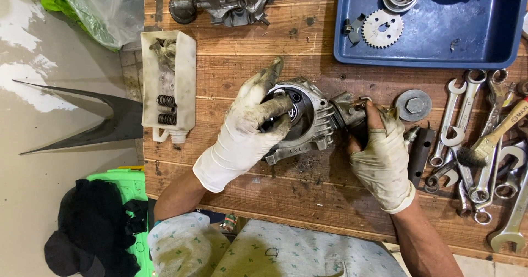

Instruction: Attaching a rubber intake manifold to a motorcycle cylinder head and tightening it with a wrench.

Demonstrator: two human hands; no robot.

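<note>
Finned grey cast-metal cylinder head (308, 117) — left hand (247, 128) clasps its open face, fingers inside, steadying it; right hand (379, 150) grips the dark fitting (349, 112) alongside. Steel spanners (473, 145) beyond the right hand.

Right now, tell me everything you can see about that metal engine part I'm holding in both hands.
The engine part is a grey cast-metal piece, aluminium by its look, with cooling fins on its side and a round bore in which a dark ring shows. It is grimy and lies tilted on the wooden bench, about mid-table, below the blue tray. The left hand, in a soiled white glove, reaches its fingers into the bore. The right hand, gloved likewise, grips a darker fitting at the part's right end.
</note>
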